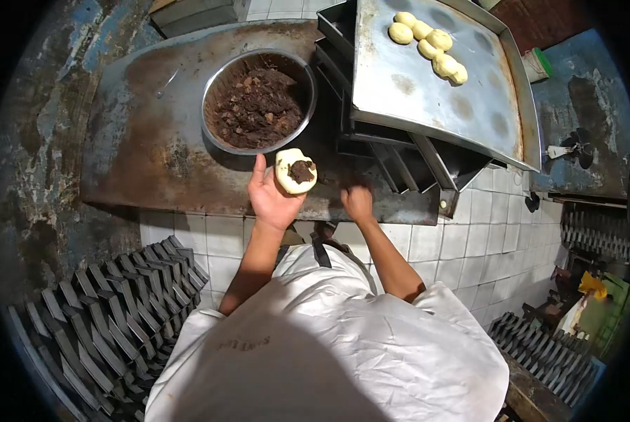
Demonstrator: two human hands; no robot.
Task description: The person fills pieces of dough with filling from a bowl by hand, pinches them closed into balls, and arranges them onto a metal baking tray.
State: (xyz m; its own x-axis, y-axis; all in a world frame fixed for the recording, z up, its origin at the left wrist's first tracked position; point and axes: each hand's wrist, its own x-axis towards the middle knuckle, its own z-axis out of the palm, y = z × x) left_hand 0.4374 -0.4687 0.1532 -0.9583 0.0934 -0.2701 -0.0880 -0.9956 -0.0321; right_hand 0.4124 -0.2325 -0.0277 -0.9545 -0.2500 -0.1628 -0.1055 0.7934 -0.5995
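1 left hand [276, 200], cradling 1 filled dough piece [284, 184]; 1 right hand [358, 202], grip unclear; 1 bowl [309, 120] of dark filling [260, 109] stands nearby.

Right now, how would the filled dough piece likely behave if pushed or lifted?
The dough piece, on the left hand, looks flattened with an uneven edge, so it's probably soft and pliable. Its dark filling sits uncovered, so tilting might shed crumbs. Being flattened, it seems unlikely to roll.
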